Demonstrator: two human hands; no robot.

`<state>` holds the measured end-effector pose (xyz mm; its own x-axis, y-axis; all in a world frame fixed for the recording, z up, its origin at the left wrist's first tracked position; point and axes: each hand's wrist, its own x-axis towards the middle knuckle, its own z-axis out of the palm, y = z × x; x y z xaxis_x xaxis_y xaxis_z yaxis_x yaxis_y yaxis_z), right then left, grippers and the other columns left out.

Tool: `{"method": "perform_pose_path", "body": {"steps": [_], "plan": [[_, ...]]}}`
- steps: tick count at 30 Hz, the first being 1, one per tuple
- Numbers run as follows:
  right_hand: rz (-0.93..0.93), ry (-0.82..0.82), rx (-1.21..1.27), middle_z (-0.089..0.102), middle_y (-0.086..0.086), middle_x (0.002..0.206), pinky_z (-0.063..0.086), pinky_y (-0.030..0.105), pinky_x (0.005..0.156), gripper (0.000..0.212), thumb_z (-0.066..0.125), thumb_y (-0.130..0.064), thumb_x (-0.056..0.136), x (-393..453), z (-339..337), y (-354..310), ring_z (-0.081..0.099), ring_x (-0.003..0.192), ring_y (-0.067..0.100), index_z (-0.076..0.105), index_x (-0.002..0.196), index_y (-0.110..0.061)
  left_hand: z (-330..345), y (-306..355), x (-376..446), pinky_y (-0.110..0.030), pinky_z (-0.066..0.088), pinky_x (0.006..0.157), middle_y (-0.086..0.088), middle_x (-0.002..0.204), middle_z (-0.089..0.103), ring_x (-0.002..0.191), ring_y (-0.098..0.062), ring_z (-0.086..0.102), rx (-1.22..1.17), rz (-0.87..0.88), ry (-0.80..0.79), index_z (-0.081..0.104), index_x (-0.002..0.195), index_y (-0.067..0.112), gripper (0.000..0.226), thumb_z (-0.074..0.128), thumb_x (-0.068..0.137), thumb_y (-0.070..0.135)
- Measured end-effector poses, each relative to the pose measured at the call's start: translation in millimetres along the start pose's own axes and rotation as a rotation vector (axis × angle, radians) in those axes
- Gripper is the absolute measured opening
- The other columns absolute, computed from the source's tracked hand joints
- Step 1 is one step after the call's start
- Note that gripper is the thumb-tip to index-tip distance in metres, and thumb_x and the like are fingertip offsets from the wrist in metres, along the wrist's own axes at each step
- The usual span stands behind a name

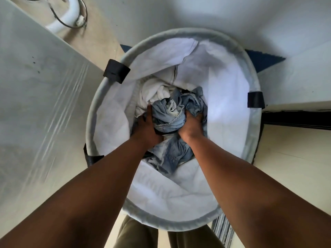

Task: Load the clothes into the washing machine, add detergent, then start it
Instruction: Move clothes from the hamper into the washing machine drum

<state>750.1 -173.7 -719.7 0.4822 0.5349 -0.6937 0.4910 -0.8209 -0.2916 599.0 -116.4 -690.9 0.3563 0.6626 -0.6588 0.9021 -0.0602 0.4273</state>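
Note:
A round laundry basket (107,97) with a grey rim and white lining stands right below me. Deep inside it lies a bundle of faded blue denim clothes (170,113), with a white garment (154,93) behind it. My left hand (146,127) grips the bundle's left side. My right hand (191,126) has its fingers dug into the bundle's right side. Both arms reach straight down into the basket. More denim (173,153) trails below the hands.
A white appliance surface (35,104) covered in plastic film fills the left. Behind it run a white hose and a black cable (71,17). A white wall and ledge (295,77) stand on the right, a blue mat (259,59) under the basket, a striped rug (223,228) at the bottom.

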Motion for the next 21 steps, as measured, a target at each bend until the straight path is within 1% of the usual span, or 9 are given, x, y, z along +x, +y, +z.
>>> {"method": "perform_pose_path", "body": {"steps": [1, 2, 4, 6, 10, 13, 15, 17, 21], "plan": [[-0.034, 0.035, -0.01, 0.034, 0.016, 0.146, 0.032, 0.028, 0.111, 0.048, 0.052, -0.007, 0.092, 0, -5, -1, 0.04, 0.133, 0.032, 0.048, 0.137, -0.022, 0, 1, -1, -0.048, 0.035, 0.108, -0.031, 0.142, 0.031, 0.13, -0.041, 0.038, -0.008, -0.009, -0.008, -0.009, 0.152, 0.011, 0.129, 0.079, 0.067, 0.052], [-0.062, 0.046, -0.023, 0.05, 0.014, 0.134, 0.036, 0.023, 0.102, 0.038, 0.051, -0.005, 0.093, 0, -9, -2, 0.051, 0.123, 0.029, 0.055, 0.129, -0.015, 0, 3, -1, -0.047, 0.033, 0.109, -0.031, 0.143, 0.028, 0.13, -0.041, 0.037, -0.016, -0.013, -0.009, -0.01, 0.152, 0.011, 0.127, 0.078, 0.07, 0.051], [-0.08, 0.04, -0.045, 0.063, 0.013, 0.119, 0.042, 0.022, 0.094, 0.028, 0.051, -0.002, 0.093, -7, -20, -5, 0.059, 0.11, 0.025, 0.06, 0.119, -0.006, 0, 6, -6, -0.047, 0.031, 0.111, -0.029, 0.146, 0.025, 0.132, -0.041, 0.035, -0.032, -0.017, -0.002, -0.01, 0.152, 0.01, 0.122, 0.075, 0.074, 0.051], [-0.081, 0.035, -0.044, 0.066, 0.015, 0.115, 0.047, 0.028, 0.093, 0.026, 0.052, -0.001, 0.091, -18, -32, -10, 0.062, 0.106, 0.027, 0.061, 0.115, -0.004, -5, 11, -15, -0.044, 0.03, 0.112, -0.027, 0.148, 0.026, 0.134, -0.039, 0.034, -0.059, 0.009, 0.023, -0.006, 0.151, 0.005, 0.118, 0.075, 0.076, 0.046], [-0.099, 0.066, -0.051, 0.067, 0.014, 0.11, 0.053, 0.035, 0.088, 0.033, 0.053, 0.001, 0.086, -56, -56, -22, 0.064, 0.101, 0.032, 0.06, 0.117, -0.01, -25, 16, -42, -0.034, 0.029, 0.112, -0.021, 0.149, 0.03, 0.137, -0.033, 0.033, -0.167, 0.057, 0.036, 0.001, 0.151, -0.001, 0.115, 0.08, 0.073, 0.03], [-0.128, 0.083, -0.061, 0.065, 0.015, 0.108, 0.052, 0.034, 0.08, 0.033, 0.056, -0.004, 0.083, -89, -72, -32, 0.064, 0.098, 0.036, 0.061, 0.115, -0.012, -43, 21, -68, -0.04, 0.038, 0.11, -0.018, 0.147, 0.036, 0.134, -0.031, 0.04, -0.218, 0.02, 0.02, 0.005, 0.151, 0.005, 0.119, 0.077, 0.065, 0.043], [-0.141, 0.063, -0.02, 0.063, 0.015, 0.108, 0.052, 0.035, 0.077, 0.03, 0.058, -0.007, 0.082, -113, -85, -39, 0.064, 0.095, 0.036, 0.062, 0.111, -0.012, -58, 23, -88, -0.043, 0.043, 0.105, -0.016, 0.146, 0.038, 0.13, -0.03, 0.045, -0.239, 0.012, -0.002, 0.001, 0.151, 0.012, 0.12, 0.075, 0.062, 0.045], [-0.149, 0.043, 0.015, 0.062, 0.014, 0.109, 0.054, 0.036, 0.078, 0.028, 0.059, -0.009, 0.081, -136, -99, -45, 0.064, 0.093, 0.035, 0.062, 0.108, -0.015, -72, 27, -108, -0.042, 0.044, 0.103, -0.017, 0.147, 0.036, 0.128, -0.032, 0.047, -0.219, -0.002, -0.04, -0.006, 0.152, 0.019, 0.123, 0.08, 0.066, 0.038], [-0.173, -0.025, 0.079, 0.067, 0.007, 0.101, 0.053, 0.031, 0.074, 0.025, 0.063, -0.011, 0.078, -188, -137, -56, 0.065, 0.09, 0.028, 0.065, 0.102, -0.017, -98, 32, -148, -0.034, 0.036, 0.109, -0.016, 0.151, 0.027, 0.135, -0.03, 0.039, -0.234, 0.007, -0.082, -0.025, 0.146, 0.024, 0.136, 0.085, 0.066, 0.034]]}}
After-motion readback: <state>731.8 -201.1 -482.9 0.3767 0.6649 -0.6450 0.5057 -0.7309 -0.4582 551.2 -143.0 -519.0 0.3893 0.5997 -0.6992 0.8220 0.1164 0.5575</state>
